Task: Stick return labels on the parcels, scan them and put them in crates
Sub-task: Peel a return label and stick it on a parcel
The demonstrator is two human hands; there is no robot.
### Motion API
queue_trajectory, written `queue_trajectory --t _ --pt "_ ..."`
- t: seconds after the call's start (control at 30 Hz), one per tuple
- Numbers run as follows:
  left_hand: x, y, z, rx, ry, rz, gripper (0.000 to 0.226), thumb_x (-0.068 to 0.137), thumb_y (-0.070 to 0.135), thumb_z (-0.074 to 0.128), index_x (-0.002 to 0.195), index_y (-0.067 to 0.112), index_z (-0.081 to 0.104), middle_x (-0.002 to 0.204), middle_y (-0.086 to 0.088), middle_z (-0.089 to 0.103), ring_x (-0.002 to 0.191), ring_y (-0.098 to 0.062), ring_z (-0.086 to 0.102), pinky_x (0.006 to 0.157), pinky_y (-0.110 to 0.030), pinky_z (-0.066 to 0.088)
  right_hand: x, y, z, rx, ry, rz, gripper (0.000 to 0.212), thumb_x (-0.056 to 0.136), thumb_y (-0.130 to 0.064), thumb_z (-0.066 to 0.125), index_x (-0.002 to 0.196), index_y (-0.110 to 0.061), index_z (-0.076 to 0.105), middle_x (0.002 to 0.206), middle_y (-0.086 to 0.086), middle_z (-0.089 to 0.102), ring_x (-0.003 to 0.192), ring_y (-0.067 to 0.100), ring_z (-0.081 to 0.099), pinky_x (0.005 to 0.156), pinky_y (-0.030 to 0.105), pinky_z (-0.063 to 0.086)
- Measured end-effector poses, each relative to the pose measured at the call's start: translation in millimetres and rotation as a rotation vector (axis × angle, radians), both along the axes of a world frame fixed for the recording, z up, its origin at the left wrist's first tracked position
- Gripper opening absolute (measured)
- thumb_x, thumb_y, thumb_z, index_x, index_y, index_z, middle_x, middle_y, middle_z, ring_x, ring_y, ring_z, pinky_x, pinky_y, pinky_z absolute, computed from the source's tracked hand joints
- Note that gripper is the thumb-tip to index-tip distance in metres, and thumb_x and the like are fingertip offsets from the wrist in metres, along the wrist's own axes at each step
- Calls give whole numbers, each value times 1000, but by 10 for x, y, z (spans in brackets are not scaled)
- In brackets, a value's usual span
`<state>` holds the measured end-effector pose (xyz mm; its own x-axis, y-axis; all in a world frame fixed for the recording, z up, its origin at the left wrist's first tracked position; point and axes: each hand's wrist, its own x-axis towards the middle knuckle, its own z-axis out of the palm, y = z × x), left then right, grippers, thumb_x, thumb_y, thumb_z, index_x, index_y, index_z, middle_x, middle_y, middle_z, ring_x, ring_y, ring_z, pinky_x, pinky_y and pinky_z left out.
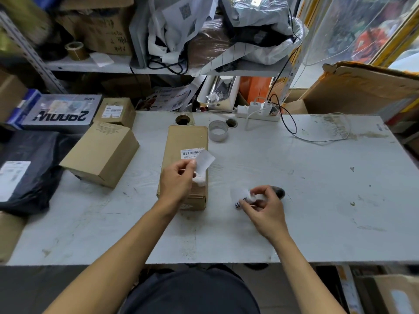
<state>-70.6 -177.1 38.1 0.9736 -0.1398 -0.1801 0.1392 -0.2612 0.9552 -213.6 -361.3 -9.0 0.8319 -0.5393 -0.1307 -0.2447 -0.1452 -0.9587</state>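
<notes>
The scuffed grey table (294, 200) carries cardboard parcels (186, 159), a tape roll (218, 130), a power strip (260, 114) and white cable (322, 137).

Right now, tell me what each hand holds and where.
Left hand pinches a white paper strip by its lower end. Right hand pinches a label by its edge.

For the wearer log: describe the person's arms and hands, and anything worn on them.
Both forearms are bare to the frame's bottom edge, with no sleeves showing. The left hand and right hand have no gloves, and no rings or watch are visible. A dark garment covers the torso.
</notes>
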Motion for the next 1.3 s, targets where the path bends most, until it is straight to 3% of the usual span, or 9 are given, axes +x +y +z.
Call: queue_trajectory --t 0.27,0.43,0.5,0.6,0.7,0.8,0.93,1.1,1.3 --pt "-85 125 -98 -3 70 28 15 87 35 78 88 20 75 85 -2 75 78 -16 68 75 -38 60 -92 272 -749 -416 294 173 29 82 -29 76 97 -30 52 94 -20 58 79 4 62 74 33 53" --pt "-108 166 -90 -87 150 -30 26 83 29 83 88 6 72 79 -9 76 63 -14 66 65 -28 59 -69 283 -738 -623 216 122 54 70 -55 81 107 -27 55 100 -14 52 94 7 47 72 23 45" --pt "-97 187 -74 -105 170 -66 28 79 27 85 88 4 71 79 -10 76 62 -14 66 63 -27 58 -7 286 -628 -475 67 29 42 79 -58 71 104 -28 55 96 -12 53 89 8 49 71 23 43" --pt "-67 227 -51 -111 214 -141 36 67 31 88 79 3 68 73 -13 72 59 -13 62 58 -24 53 239 289 -230 103 -67 53 19 89 -37 57 105 -32 65 92 -6 65 85 13 59 74 31 48" --pt "-38 261 -8 -77 230 -286 40 64 32 87 75 1 65 64 -9 66 53 -11 57 53 -22 46 539 271 219 532 10 377 42 86 -22 47 123 -19 66 106 3 71 100 22 66 82 35 55" --pt "-2 296 41 -106 256 -387 30 75 17 84 80 -3 62 63 -3 67 54 -8 64 54 -19 49 712 308 393 641 69 589 47 81 -11 50 126 -10 64 102 9 71 96 25 66 88 42 52" --pt "97 434 24 -40 300 -380 32 72 30 83 81 3 66 78 -14 69 60 -12 62 55 -18 50 841 358 402 620 10 539 32 85 4 63 114 -7 67 82 -1 64 81 17 65 72 27 55" --pt "182 605 16 -288 547 -224 38 91 34 69 107 0 72 100 -22 75 76 -23 74 65 -26 61 1006 466 317 395 11 322 37 84 7 75 114 -11 65 83 8 64 81 23 71 64 25 56" --pt "234 573 -106 165 102 -108 18 80 9 84 96 12 75 77 -4 75 69 -16 73 65 -24 58 1116 737 207 -66 69 281 45 76 -10 86 111 -23 62 83 2 68 66 13 70 69 31 60"
